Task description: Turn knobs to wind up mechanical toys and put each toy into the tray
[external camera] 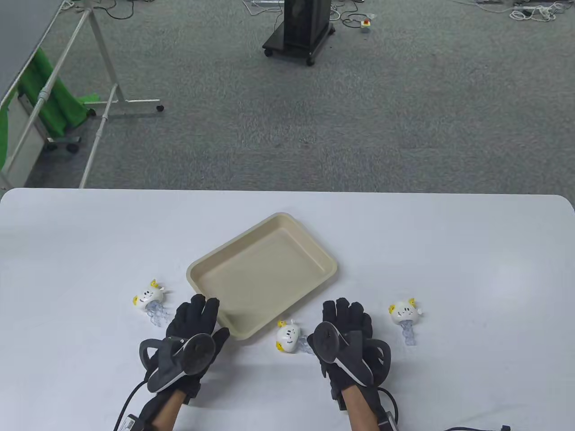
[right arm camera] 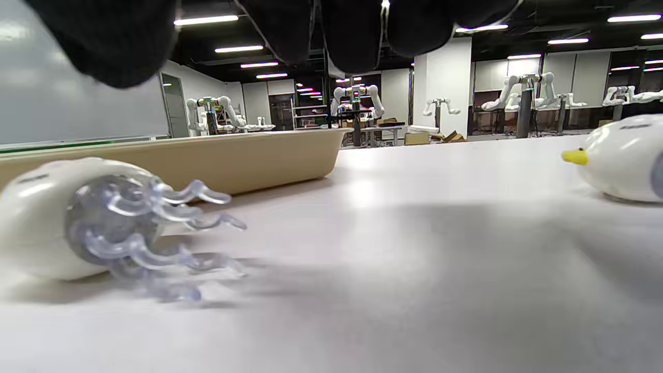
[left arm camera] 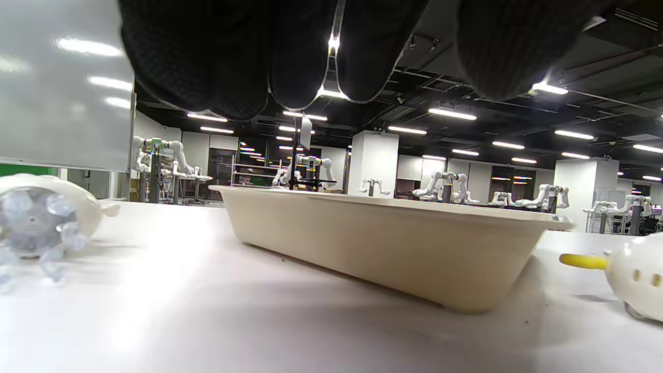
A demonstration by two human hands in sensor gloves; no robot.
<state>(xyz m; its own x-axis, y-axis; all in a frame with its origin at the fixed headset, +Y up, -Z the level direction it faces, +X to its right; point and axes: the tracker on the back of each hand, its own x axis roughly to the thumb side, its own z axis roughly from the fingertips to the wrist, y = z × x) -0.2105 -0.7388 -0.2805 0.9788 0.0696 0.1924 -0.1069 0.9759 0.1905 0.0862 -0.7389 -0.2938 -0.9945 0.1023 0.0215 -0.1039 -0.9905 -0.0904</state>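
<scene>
Fingers of both gloved hands lie straight and a little spread, palms down on the desk (external camera: pixel 449 251), and they hold nothing. The left hand (external camera: pixel 191 332) rests with its fingertips just beside the near left corner of the beige tray (external camera: pixel 330 262); whether they touch the rim I cannot tell. The right hand (external camera: pixel 346 334) lies beside the tray's near right edge, apart from it.

Three white wind-up toys with yellow bits and clear tentacles lie on the desk, none in the tray. The middle toy (external camera: pixel 288 336) lies between the two hands, just beside the right hand's thumb side and close to the tray's near corner. The left toy (external camera: pixel 149 296) sits to the outer side of the left fingers, near them. The right toy (external camera: pixel 405 313) sits to the outer side of the right fingers, a little farther off.

By my reading the task stands at its very start: no toy wound, the tray bare inside. The next move calls for picking one toy, most likely the middle one, steadying its body in one hand and pinching its knob with the other. The knobs are not plainly seen here, so finding one may need the toy turned over first.
</scene>
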